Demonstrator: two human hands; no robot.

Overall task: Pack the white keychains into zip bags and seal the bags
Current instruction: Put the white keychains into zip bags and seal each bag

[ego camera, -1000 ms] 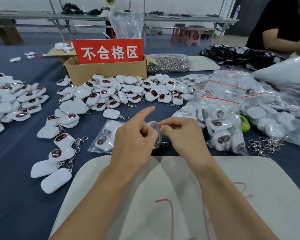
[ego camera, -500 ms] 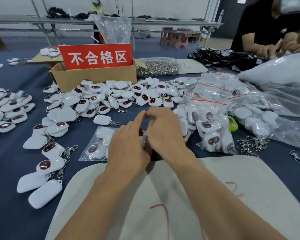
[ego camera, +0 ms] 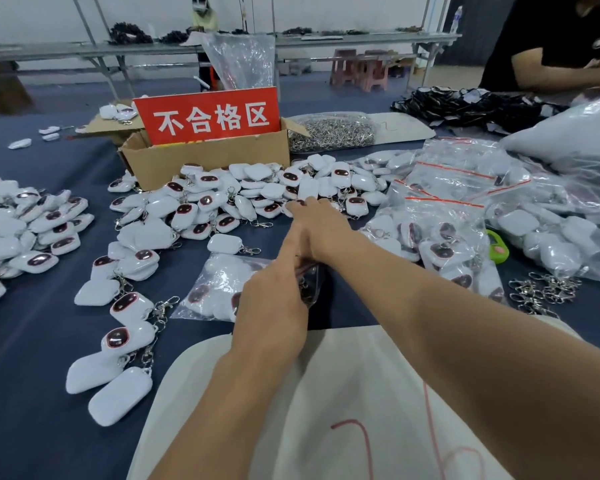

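A heap of white keychains [ego camera: 257,188] with dark oval faces lies mid-table in front of a cardboard box. My right hand [ego camera: 321,226] stretches forward over it, fingertips touching the keychains at the heap's near edge. My left hand [ego camera: 274,299] stays nearer me and pinches a small clear zip bag [ego camera: 310,284] with a red strip; its index finger points up beside the right wrist. A filled zip bag [ego camera: 212,289] lies on the blue cloth just left of that hand. More keychains [ego camera: 118,341] lie loose at the lower left.
The cardboard box [ego camera: 205,161] carries a red sign. Stacked zip bags [ego camera: 444,209] with keychains lie to the right, beside a green item [ego camera: 497,251] and loose metal clasps [ego camera: 541,289]. Another keychain pile [ego camera: 25,230] fills the left. A white pad [ego camera: 343,393] covers the front. Another person [ego camera: 551,46] works at the far right.
My right hand left the small bag and reached forward to the keychain heap. My left hand keeps hold of the bag. The view shifted slightly.
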